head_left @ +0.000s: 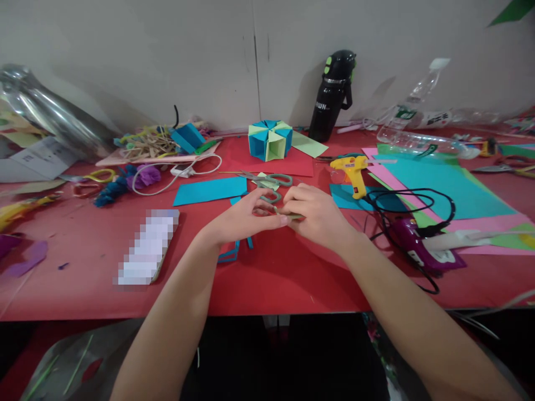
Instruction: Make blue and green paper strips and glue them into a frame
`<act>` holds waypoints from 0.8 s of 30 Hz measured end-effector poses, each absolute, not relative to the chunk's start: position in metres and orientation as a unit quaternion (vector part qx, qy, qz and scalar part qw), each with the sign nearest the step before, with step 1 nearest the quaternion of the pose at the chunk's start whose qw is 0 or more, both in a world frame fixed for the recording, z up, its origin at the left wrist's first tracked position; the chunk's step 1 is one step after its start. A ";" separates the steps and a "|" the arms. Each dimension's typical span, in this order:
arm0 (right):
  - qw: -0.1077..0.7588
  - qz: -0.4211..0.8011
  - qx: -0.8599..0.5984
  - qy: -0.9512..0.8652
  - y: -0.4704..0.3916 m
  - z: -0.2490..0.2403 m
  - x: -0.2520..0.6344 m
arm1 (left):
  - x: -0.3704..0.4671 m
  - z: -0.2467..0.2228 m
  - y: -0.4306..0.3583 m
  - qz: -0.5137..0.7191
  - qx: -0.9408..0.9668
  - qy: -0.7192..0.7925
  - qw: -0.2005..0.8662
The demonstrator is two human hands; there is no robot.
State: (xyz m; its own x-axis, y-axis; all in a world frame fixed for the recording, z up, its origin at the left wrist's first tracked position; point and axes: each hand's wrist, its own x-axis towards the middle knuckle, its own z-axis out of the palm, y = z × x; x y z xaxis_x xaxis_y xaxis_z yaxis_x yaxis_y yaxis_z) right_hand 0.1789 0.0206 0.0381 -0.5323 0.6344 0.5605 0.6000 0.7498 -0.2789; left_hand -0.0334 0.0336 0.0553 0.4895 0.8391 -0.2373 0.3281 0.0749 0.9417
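Close together over the red table, my left hand (246, 216) and my right hand (317, 214) pinch a small piece of light green paper (295, 216), mostly hidden by the fingers. Just beyond them lies a pair of grey-green scissors (281, 179), one handle loop partly behind my left hand. A blue paper rectangle (211, 191) is to the left of the scissors. Thin blue paper strips (228, 256) lie below my left hand. Further back stands a folded blue and light green paper ring (271, 141), made of joined triangular boxes.
At left are a phone (147, 248), purple crepe paper (147, 174) and a white cable. On the right lie a yellow glue gun (353, 171), a purple glue gun (418, 242) with black cord, and coloured sheets (451, 184). A black bottle (332, 97) leans against the wall.
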 end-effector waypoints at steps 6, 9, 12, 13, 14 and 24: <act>0.342 0.040 -0.358 -0.868 0.021 0.038 0.179 | -0.031 0.057 0.033 0.226 0.652 0.451 0.565; 0.349 0.047 -0.359 -0.864 0.020 0.038 0.179 | -0.030 0.059 0.033 0.226 0.651 0.450 0.568; 0.347 0.050 -0.362 -0.864 0.020 0.039 0.179 | -0.029 0.059 0.032 0.232 0.645 0.451 0.572; 0.346 0.051 -0.364 -0.863 0.020 0.040 0.179 | -0.029 0.059 0.032 0.234 0.642 0.451 0.574; 0.345 0.050 -0.367 -0.862 0.020 0.040 0.179 | -0.029 0.059 0.032 0.235 0.640 0.453 0.575; 0.331 0.071 -0.329 -0.882 0.020 0.036 0.177 | -0.032 0.065 0.032 0.196 0.651 0.447 0.582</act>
